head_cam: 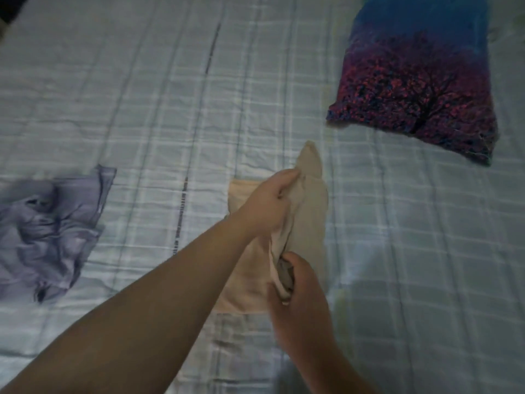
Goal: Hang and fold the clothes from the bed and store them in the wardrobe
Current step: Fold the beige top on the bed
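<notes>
**Two bare hands gather a beige garment on a checked bedspread**

Head view, looking down: a pale blue-grey checked bedspread [159, 109] fills the picture. Near the middle lies a beige garment [308, 220], partly flat on the bed and partly bunched up between the hands, with one pointed end sticking up towards the far side. The left hand [267, 204], its arm reaching in from the lower left, has fingers curled closed around a fold of the garment's upper part. The right hand [298, 294], nearer the camera, is closed in a fist around the garment's lower bunched edge. At far left a crumpled lavender garment [48, 234] lies well apart. At upper right lies a pillow [417, 81] printed with a dark tree in blue and red.
</notes>
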{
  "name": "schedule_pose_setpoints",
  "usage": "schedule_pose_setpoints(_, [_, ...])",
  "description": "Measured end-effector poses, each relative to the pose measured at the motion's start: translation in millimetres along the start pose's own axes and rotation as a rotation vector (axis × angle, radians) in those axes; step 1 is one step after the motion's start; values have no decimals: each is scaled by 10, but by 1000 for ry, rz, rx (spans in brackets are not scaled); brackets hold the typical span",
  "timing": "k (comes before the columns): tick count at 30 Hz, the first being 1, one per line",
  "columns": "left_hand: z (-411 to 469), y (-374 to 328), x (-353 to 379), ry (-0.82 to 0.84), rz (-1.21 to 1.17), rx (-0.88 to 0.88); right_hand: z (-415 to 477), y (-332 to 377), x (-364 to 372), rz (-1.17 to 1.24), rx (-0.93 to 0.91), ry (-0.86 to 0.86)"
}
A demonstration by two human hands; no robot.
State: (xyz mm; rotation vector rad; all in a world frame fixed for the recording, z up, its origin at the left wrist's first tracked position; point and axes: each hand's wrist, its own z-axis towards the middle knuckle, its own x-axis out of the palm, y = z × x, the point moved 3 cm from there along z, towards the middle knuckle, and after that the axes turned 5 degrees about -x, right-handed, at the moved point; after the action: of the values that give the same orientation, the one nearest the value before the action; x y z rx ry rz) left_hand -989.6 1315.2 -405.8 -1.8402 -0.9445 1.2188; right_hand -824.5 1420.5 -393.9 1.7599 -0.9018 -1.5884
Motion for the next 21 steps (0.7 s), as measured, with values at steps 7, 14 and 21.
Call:
schedule_pose_setpoints(7, [-222,1167,-563,38,145,-246,-124,130,1118,-346,-48,204])
schedule_pose_setpoints(14, [-228,1607,-529,-86,178,-147,-226,2,1293,-348,-34,445])
schedule_pose_setpoints(21, [-936,1142,-341,-315,464,95,-161,-312,643,-165,-126,134])
